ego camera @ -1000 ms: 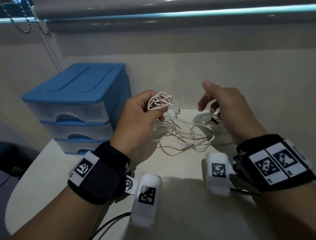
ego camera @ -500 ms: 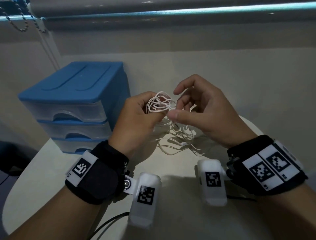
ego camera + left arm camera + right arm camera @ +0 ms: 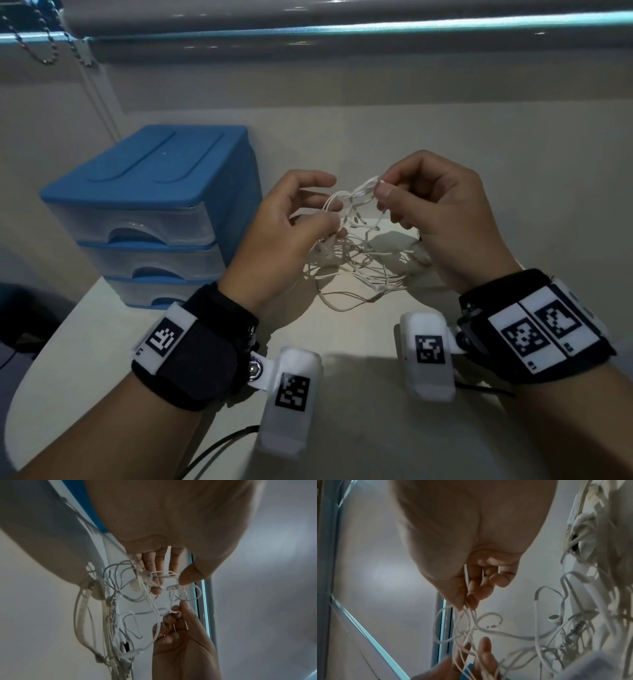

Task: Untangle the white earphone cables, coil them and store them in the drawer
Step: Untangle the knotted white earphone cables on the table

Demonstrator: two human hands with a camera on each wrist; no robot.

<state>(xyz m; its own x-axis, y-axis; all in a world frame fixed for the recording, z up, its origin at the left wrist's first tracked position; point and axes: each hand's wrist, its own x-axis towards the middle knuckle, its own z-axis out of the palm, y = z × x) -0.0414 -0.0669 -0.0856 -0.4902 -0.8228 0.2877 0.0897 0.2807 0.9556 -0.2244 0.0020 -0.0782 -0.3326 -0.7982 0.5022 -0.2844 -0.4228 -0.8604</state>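
The tangled white earphone cables (image 3: 356, 267) hang between both hands above the white table (image 3: 102, 342), with their lower loops lying on it. My right hand (image 3: 378, 186) pinches a few loops at the top of the tangle between thumb and forefinger; the right wrist view shows that pinch (image 3: 467, 605). My left hand (image 3: 325, 202) has its forefinger stretched out, while thumb and lower fingers hold strands running through them. An earbud (image 3: 145, 578) lies against the left fingers. The blue drawer unit (image 3: 147, 205) stands at the left with three translucent drawers, all closed.
The drawer unit sits at the table's back left corner, against the wall. A roller blind and its bead chain (image 3: 44, 51) hang above. The rounded table edge (image 3: 20, 394) runs close on the left. A dark cable (image 3: 219, 448) trails under my left wrist.
My right hand came over to the bundle, pinched loops and drew them up to the right. My left hand loosened its fist, and the bundle has spread out.
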